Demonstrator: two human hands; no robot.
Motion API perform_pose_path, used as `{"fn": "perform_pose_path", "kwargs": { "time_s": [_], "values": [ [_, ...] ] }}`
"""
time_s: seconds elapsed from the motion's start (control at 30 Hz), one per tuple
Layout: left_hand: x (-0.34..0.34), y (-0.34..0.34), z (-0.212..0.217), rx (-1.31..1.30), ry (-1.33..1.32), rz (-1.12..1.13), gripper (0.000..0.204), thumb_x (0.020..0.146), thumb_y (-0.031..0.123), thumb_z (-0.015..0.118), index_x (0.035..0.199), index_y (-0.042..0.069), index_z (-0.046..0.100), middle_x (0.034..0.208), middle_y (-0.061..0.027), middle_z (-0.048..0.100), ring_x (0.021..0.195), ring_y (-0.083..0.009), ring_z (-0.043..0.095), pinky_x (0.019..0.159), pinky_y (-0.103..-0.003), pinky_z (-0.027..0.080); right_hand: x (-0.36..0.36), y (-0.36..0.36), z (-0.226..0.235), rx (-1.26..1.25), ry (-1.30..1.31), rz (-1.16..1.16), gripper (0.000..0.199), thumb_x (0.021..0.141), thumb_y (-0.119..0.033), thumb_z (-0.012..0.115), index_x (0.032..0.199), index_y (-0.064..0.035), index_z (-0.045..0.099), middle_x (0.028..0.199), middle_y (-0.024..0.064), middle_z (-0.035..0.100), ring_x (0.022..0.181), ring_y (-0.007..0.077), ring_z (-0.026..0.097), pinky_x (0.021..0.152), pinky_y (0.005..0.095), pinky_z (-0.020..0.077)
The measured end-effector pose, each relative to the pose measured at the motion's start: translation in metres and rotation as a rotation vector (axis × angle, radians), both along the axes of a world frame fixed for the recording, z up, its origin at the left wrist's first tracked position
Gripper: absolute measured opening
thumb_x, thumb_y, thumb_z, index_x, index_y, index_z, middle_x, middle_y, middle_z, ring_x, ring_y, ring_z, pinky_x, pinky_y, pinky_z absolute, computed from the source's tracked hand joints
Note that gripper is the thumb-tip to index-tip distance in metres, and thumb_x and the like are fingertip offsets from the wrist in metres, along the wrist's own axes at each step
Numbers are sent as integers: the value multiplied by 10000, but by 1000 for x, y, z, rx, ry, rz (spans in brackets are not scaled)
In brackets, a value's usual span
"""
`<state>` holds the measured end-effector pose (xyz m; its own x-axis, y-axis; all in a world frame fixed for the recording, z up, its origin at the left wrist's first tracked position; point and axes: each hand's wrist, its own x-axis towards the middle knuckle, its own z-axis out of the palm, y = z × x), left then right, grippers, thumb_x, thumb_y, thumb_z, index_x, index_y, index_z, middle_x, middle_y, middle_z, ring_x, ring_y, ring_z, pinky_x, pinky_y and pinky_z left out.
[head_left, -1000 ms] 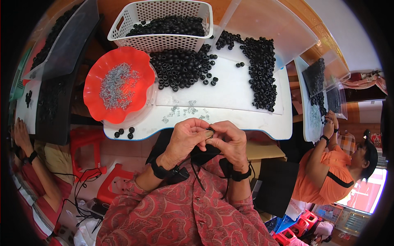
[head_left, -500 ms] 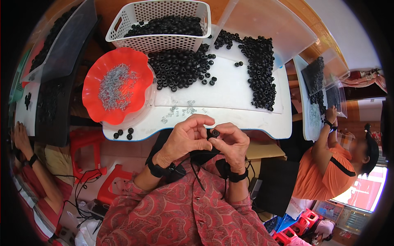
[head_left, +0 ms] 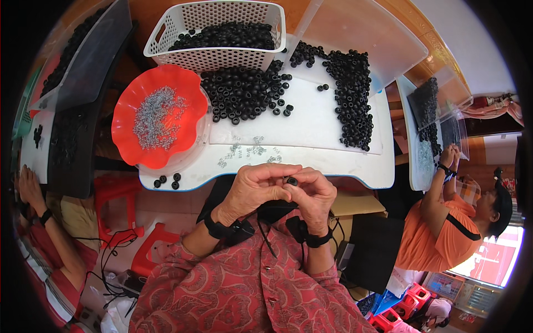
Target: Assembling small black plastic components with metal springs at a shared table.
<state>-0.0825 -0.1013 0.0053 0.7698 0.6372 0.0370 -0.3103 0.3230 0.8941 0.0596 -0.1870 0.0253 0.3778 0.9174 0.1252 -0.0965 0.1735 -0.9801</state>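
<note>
Both hands meet just off the near edge of the white table. A small round black part (head_left: 291, 181) with a hole in it sits pinched between the thumb and fingers of my right hand (head_left: 314, 197). My left hand (head_left: 258, 188) presses thumb and forefinger together right beside that part; whether something tiny is between them is hidden. Small clear pieces (head_left: 255, 146) lie scattered on the table edge beyond my hands. To the left, a red scalloped bowl (head_left: 125, 125) contains many more of the clear pieces.
A white perforated basket (head_left: 216, 57) of black parts stands at the back, with a heap of them (head_left: 244, 94) before it. Another pile (head_left: 354, 100) lies at the right, near a translucent panel (head_left: 363, 39). A person in orange (head_left: 438, 227) works at the right; another person's hand (head_left: 30, 186) shows left.
My left hand has come in closer, its fingers now against the black part held in my right hand. The part has tilted slightly. Bowl, basket and piles stay put.
</note>
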Motion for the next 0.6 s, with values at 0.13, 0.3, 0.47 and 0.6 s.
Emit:
{"fn": "perform_pose_path", "kwargs": {
  "time_s": [0.13,0.3,0.47,0.6],
  "values": [
    [-1,2,4,31,18,2,562,763,30,790,1283,-28,584,1024,-39,641,820,-60,556,732,-187,497,1,1,2,21,-69,13,203,793,77,731,973,32,650,927,75,665,821,110,626,732,227,519],
    [2,0,11,-89,-79,0,577,785,51,782,1311,-25,560,1018,-34,632,832,-58,555,761,-192,489,7,4,3,12,-148,20,271,779,69,744,1033,29,659,998,84,653,831,110,616,712,219,507],
    [1,2,5,-136,58,76,351,922,62,646,1256,-33,590,985,-55,659,862,-87,611,802,-213,519,12,4,4,33,-433,-6,347,742,58,765,1072,-13,688,1019,79,626,767,101,601,661,216,493],
    [5,7,3,-162,96,95,256,935,66,627,1167,-43,630,942,-56,681,784,-93,647,721,-220,547,8,7,4,-2,-502,9,402,749,52,761,1135,-27,679,1028,82,630,753,103,608,667,218,503]
  ]
}}
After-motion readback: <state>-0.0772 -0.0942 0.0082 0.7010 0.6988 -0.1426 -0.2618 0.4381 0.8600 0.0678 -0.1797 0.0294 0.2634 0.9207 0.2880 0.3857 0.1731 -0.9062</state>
